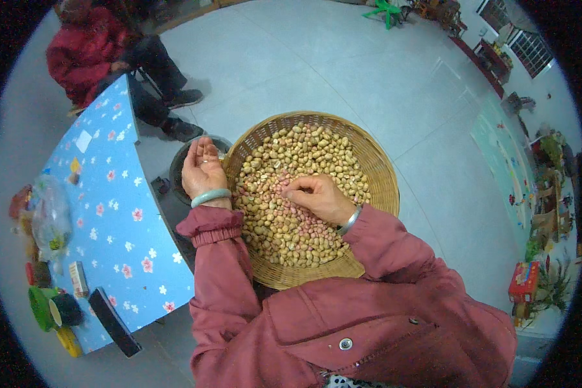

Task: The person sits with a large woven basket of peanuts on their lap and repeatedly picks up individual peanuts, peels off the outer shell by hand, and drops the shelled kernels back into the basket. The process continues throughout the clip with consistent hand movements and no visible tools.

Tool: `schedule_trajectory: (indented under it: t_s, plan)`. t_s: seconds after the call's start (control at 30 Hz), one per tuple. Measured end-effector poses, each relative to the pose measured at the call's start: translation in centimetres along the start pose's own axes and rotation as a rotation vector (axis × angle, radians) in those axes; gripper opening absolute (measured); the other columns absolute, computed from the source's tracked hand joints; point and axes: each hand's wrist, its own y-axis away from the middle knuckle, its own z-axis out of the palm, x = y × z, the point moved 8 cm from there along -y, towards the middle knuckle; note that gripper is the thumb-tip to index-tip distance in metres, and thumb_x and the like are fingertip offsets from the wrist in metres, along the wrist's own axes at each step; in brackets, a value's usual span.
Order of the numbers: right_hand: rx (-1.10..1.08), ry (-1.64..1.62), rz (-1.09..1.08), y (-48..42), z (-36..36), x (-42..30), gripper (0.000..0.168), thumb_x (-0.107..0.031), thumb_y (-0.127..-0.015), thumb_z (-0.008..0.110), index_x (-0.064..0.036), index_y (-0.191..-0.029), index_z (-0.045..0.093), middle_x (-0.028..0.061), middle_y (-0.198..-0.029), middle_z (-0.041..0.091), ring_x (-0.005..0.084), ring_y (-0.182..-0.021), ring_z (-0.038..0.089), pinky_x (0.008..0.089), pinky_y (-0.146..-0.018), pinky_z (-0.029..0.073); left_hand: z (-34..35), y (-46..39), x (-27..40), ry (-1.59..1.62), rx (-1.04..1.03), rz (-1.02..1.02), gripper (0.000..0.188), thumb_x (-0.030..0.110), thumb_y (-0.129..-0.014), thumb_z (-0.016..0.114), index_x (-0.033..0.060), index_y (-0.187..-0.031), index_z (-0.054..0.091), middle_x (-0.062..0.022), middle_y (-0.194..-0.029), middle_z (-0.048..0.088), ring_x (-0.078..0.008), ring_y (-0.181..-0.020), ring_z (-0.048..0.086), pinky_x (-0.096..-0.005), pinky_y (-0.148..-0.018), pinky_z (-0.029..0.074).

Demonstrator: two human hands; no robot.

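Note:
A round woven bamboo basket in front of me holds many peanuts in their shells. Reddish-pink shelled kernels lie among them, mostly around the middle. My right hand is over the peanuts, thumb and forefinger pinched together; whether anything sits between the fingertips is hidden. To the left, my left hand is turned palm up over the near side of a dark bucket, with fingers slightly curled and no object visible on the palm. The bucket's contents are mostly hidden behind that hand.
At left stands a table with a blue flowered cover, bearing a clear plastic bag, a dark cup and a long black object. A seated person is beyond it. A red box is far right.

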Motion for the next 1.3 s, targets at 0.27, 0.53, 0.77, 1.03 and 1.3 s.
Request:
schedule_trajectory:
  t_s: [0.27,0.53,0.77,1.03,1.3]
  plan:
    - [0.012,0.631,-0.497,-0.8,3.6,-0.4,0.016,-0.004,-0.08,0.061,-0.001,-0.096,0.062,0.0126,-0.09,0.058,0.032,-0.083,0.061,0.039,-0.07,0.052,5.2,11.4,-0.8,-0.471,-0.181,-0.026,0.025,0.014,-0.098,0.046,-0.0043,-0.112,0.054,-0.0092,-0.083,0.059,-0.0165,-0.063,0.056,-0.0259,-0.053,0.044]
    - [0.003,1.024,-0.511,-0.7,5.5,-1.3,0.015,-0.012,-0.081,0.064,-0.005,-0.093,0.059,0.0121,-0.091,0.054,0.0309,-0.08,0.06,0.0412,-0.062,0.05,-1.0,15.3,-1.8,-0.704,-0.126,-0.12,0.016,0.012,-0.097,0.049,0.0028,-0.106,0.058,-0.0031,-0.075,0.059,-0.0082,-0.052,0.052,-0.0193,-0.043,0.035]
    - [0.07,0.794,-0.451,-1.4,3.7,-0.5,0.008,-0.012,-0.083,0.063,-0.003,-0.084,0.063,0.0133,-0.085,0.058,0.0281,-0.071,0.06,0.0374,-0.061,0.05,-1.3,15.6,-3.6,-0.738,-0.219,-0.188,0.016,0.014,-0.098,0.048,0.0044,-0.106,0.058,-0.0019,-0.075,0.06,-0.008,-0.052,0.051,-0.0193,-0.043,0.034]
    - [-0.022,-0.064,-0.149,-1.7,1.7,-0.2,0.018,-0.016,-0.092,0.06,0.0,-0.09,0.067,0.0007,-0.078,0.063,0.0086,-0.069,0.056,0.0249,-0.065,0.048,-1.2,16.4,-5.6,-0.873,-0.37,-0.397,0.017,0.015,-0.1,0.049,0.0017,-0.107,0.057,-0.0039,-0.081,0.061,-0.0077,-0.056,0.056,-0.0191,-0.043,0.037]
    - [0.019,-0.12,-0.101,-1.3,1.8,1.2,0.017,-0.015,-0.089,0.065,0.001,-0.095,0.067,0.0013,-0.077,0.064,0.0067,-0.071,0.057,0.0232,-0.061,0.048,-1.6,16.1,-5.9,-0.877,-0.387,-0.355,0.017,0.016,-0.1,0.049,0.0016,-0.102,0.058,-0.0029,-0.079,0.061,-0.0072,-0.052,0.054,-0.0187,-0.042,0.037]
